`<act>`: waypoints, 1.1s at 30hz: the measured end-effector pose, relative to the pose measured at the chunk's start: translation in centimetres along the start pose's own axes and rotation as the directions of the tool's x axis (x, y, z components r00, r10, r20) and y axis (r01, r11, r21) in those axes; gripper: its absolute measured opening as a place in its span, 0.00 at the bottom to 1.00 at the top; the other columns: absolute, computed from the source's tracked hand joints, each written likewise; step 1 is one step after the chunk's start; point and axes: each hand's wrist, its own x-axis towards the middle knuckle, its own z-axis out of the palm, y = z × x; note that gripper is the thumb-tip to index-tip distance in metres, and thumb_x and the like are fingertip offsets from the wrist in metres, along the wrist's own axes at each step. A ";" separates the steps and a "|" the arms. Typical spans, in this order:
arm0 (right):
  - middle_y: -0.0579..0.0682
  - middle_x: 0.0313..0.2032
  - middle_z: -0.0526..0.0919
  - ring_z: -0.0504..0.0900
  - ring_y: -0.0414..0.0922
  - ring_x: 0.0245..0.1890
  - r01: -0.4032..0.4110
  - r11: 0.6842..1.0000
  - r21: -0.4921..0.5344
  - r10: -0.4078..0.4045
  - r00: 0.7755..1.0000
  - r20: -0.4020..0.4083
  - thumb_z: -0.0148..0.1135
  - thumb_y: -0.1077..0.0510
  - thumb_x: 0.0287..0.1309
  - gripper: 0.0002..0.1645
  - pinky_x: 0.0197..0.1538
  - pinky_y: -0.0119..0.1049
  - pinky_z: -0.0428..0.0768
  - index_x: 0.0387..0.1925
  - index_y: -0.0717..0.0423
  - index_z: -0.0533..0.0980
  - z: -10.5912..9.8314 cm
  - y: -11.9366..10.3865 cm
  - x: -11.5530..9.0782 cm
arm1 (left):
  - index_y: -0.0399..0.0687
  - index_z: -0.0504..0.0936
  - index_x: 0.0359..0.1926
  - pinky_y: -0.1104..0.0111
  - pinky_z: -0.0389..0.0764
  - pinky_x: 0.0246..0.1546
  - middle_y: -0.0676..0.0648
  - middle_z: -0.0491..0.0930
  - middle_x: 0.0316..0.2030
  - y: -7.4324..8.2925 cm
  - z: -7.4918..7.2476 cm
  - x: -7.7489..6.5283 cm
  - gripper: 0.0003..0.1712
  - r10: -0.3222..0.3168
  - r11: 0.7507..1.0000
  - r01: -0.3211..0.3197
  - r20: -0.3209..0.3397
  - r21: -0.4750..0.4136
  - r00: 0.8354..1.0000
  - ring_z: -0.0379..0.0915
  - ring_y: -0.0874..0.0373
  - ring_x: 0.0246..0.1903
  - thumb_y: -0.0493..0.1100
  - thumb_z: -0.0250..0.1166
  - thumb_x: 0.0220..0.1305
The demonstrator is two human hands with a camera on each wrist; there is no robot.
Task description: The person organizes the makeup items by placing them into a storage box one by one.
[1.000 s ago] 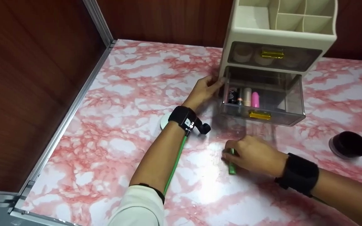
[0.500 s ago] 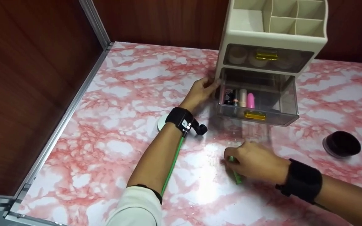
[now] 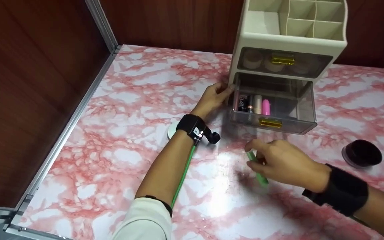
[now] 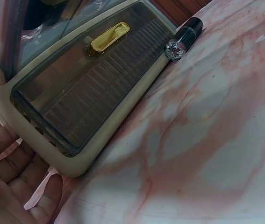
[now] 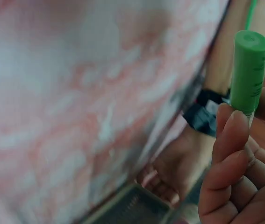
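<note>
My right hand (image 3: 282,163) pinches a green lipstick tube (image 3: 262,179) between thumb and fingers over the table. In the right wrist view the green tube (image 5: 249,70) stands upright above the fingertips. My left hand (image 3: 212,98) rests against the left side of a cream makeup organizer (image 3: 295,38), thumb at its front edge. In the left wrist view the fingers (image 4: 25,179) lie along its side wall. The organizer's clear lower drawer (image 3: 298,125) is pulled out, holding a pink tube (image 3: 266,107), a beige tube (image 3: 257,104) and dark cosmetics (image 3: 242,103) at its left.
A dark round jar (image 3: 362,153) sits on the right of the marbled table (image 3: 138,180). Partly under my left forearm is a white round item (image 3: 171,130). A black tube with a crystal-like end (image 4: 183,39) lies beside the organizer. Wooden panels (image 3: 172,23) border the table.
My right hand has moved right and a little toward the organizer with the green lipstick tube, which now slants more. The left hand stays at the organizer's side. The view has shifted slightly.
</note>
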 end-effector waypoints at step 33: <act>0.51 0.32 0.87 0.80 0.38 0.19 -0.347 0.925 0.153 0.379 0.866 -0.327 0.68 0.49 0.60 0.19 0.20 0.26 0.74 0.51 0.49 0.78 -9.7 3.6 2.1 | 0.42 0.80 0.48 0.68 0.78 0.44 0.47 0.81 0.43 0.0 -0.2 0.0 0.23 0.006 0.996 -0.007 0.007 0.089 1.000 0.77 0.54 0.44 0.56 0.64 0.65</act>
